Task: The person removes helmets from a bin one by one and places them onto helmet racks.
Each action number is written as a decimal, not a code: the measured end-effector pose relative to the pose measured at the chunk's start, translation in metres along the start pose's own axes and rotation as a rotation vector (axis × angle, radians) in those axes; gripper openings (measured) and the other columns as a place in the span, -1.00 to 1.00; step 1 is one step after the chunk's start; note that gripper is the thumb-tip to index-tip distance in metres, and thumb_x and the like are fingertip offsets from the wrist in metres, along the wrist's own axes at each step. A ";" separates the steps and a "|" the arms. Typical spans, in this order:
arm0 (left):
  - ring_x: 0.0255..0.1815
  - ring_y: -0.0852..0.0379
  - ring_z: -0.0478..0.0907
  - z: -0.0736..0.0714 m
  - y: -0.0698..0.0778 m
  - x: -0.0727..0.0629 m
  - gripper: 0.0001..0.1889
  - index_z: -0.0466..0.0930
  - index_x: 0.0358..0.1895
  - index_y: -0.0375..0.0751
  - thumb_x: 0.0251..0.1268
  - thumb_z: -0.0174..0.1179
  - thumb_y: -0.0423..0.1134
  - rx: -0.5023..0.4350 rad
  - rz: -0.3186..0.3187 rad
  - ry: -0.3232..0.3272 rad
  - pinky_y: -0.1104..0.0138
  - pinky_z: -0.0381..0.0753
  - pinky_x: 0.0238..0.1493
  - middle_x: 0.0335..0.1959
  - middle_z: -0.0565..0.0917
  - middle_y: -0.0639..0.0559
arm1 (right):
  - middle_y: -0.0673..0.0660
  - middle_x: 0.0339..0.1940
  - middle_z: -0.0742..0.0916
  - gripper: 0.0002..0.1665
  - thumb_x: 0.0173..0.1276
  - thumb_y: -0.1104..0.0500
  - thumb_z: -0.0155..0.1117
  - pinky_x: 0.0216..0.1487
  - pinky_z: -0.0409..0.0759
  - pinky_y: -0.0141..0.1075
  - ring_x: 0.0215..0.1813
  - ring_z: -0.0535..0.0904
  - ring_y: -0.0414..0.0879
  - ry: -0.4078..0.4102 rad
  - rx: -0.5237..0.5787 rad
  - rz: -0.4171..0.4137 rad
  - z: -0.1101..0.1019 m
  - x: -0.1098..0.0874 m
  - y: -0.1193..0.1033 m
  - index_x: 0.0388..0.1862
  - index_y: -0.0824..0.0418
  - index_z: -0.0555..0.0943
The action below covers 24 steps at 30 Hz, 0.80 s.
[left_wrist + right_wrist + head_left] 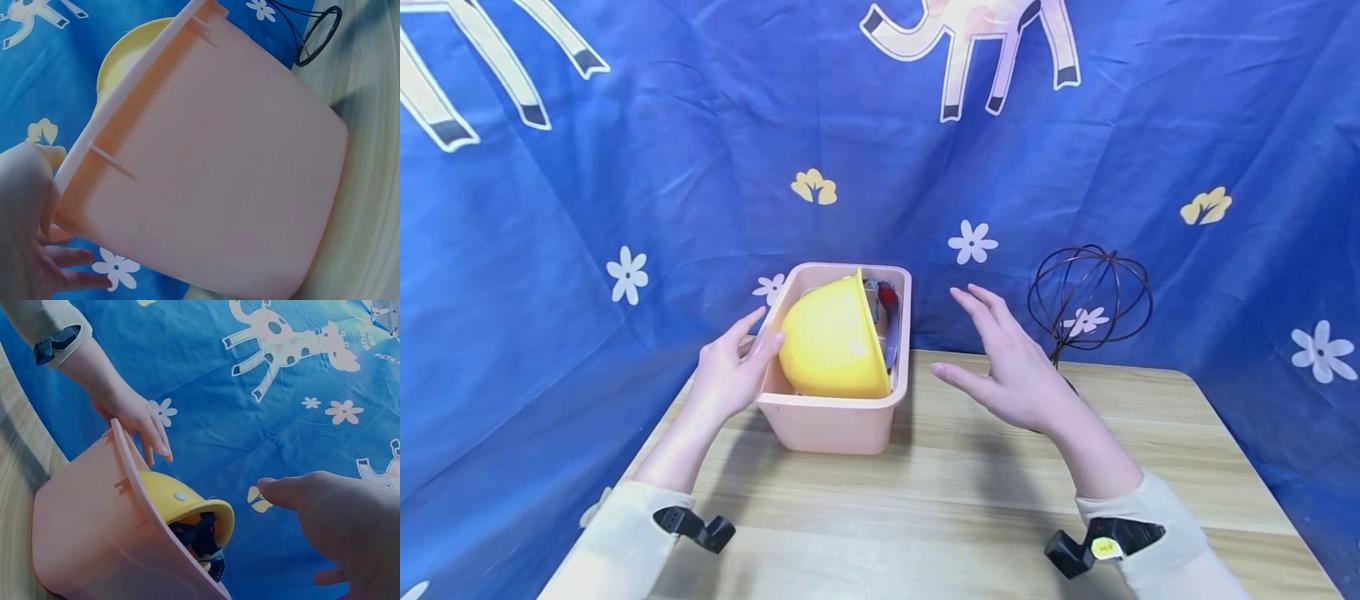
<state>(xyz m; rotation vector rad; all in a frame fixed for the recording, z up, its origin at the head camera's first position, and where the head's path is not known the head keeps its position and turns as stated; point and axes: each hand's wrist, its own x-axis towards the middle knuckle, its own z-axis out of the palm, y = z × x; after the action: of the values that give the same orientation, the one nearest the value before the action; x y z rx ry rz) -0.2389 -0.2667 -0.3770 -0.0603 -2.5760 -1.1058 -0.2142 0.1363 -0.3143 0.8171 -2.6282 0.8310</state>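
While the left hand pinched a pale-pink, oblong plastic bin at its left side, a rounded yellow helmet lay tipped inside, hollow facing the right hand, which hovered empty, fingers extended, farther away.

Before you hung: cloth, one, blue, creased, printed with white flowers, yellow sprigs, pale animals. Below you stood: table, one, wood-grained, far right corner rounded, softly shadowed.

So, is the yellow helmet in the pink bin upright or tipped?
Tipped: the yellow helmet sits on its side in the pink bin. In the head view, its dome faces left, its rim right.
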 end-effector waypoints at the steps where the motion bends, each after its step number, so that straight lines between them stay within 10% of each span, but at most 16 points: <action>1: 0.31 -0.26 0.60 0.000 -0.001 -0.001 -0.21 0.32 0.66 0.04 0.52 0.14 0.34 -0.003 -0.009 0.003 -0.21 0.46 0.36 0.50 0.47 -0.31 | 0.04 0.74 0.13 0.11 0.41 -0.43 0.33 0.35 0.44 0.36 0.59 0.32 0.20 -0.003 0.003 0.001 0.001 0.000 0.000 0.77 -0.25 0.03; 24: 0.26 -0.27 0.64 0.003 -0.002 -0.005 -0.41 0.40 0.60 -0.11 0.63 0.17 -0.02 -0.081 -0.139 0.016 -0.16 0.56 0.29 0.28 0.65 -0.34 | 0.00 0.67 0.30 0.01 0.47 -0.38 0.30 0.41 0.45 0.21 0.55 0.38 0.05 -0.044 0.045 -0.017 0.008 0.012 0.002 0.75 -0.21 0.12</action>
<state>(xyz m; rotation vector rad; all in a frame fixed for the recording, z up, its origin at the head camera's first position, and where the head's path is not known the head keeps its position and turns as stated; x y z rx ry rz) -0.2352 -0.2656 -0.3816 0.1089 -2.5530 -1.2552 -0.2262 0.1277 -0.3166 0.8781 -2.6451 0.8809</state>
